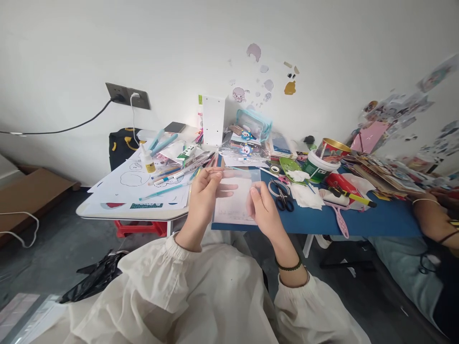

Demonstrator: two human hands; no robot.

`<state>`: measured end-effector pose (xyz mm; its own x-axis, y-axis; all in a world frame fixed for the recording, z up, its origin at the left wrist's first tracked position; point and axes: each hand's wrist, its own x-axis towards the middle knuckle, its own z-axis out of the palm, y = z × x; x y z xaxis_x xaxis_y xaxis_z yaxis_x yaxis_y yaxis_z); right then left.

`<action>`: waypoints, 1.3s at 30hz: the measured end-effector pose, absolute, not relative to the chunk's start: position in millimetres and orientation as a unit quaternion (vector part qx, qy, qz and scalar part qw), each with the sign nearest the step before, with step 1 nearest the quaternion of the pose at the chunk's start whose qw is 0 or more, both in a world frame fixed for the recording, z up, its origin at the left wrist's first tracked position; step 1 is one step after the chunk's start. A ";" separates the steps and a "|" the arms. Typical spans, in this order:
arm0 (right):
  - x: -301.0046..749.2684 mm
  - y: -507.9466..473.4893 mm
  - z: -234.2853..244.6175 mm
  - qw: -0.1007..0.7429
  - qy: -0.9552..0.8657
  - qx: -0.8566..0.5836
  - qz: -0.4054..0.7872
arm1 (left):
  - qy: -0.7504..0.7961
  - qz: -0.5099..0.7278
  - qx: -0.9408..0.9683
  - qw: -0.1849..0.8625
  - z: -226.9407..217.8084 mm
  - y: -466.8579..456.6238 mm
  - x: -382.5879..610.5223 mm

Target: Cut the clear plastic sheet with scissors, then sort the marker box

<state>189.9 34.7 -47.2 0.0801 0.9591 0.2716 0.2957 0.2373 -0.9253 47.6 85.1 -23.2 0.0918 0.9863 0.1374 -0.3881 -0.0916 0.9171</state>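
Note:
Both my hands are raised in front of the table edge, holding a thin clear plastic sheet point(239, 190) between them. My left hand point(206, 193) pinches the sheet's upper left part with fingers curled. My right hand point(263, 210) grips its right side, thumb up against it. Through the sheet a pale paper point(233, 210) lies on the blue table point(358, 217). Black-handled scissors point(281, 196) rest just right of my right hand.
A white side table point(107, 210) on the left carries drawn sheets, pens and a glue bottle point(147, 160). The blue table holds tissues, a green cup point(317, 167), a tin, tape, stickers. Another person's arm point(430, 217) rests at the right. A black bag lies on the floor.

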 end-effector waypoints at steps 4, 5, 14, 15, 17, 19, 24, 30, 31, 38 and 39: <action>189.2 36.2 -46.9 0.508 -0.600 -0.534 0.312 | 0.340 0.590 0.441 0.585 -24.2 85.6 47.5; 189.2 36.6 -47.4 0.508 -0.599 -0.533 0.313 | 0.342 0.590 0.441 0.584 -24.4 85.6 47.6; 202.7 39.6 -48.6 0.504 -0.615 -0.512 0.327 | 0.322 0.515 0.486 0.628 -26.6 94.8 36.9; 206.4 40.4 -48.6 0.496 -0.617 -0.511 0.337 | 0.322 0.497 0.503 0.630 -26.1 96.9 32.8; 214.9 42.6 -48.2 0.474 -0.620 -0.511 0.360 | 0.318 0.454 0.545 0.629 -23.8 101.2 23.1; 223.7 45.9 -46.2 0.441 -0.632 -0.507 0.387 | 0.302 0.401 0.589 0.633 -20.0 105.5 13.5; 238.1 57.5 -26.9 0.338 -0.696 -0.448 0.448 | 0.261 0.269 0.647 0.664 -9.5 119.0 7.8; 248.2 71.2 -4.6 0.214 -0.733 -0.428 0.483 | 0.253 0.155 0.680 0.671 -14.4 127.7 24.9; 251.0 73.7 -6.0 0.218 -0.717 -0.443 0.491 | 0.255 0.170 0.677 0.669 -17.4 126.4 26.1; 253.5 71.5 -51.7 0.502 -0.471 -0.506 0.519 | 0.348 0.381 0.570 0.640 -43.2 108.8 22.4; 249.5 67.2 -57.4 0.493 -0.479 -0.507 0.520 | 0.359 0.411 0.552 0.630 -46.1 106.4 22.2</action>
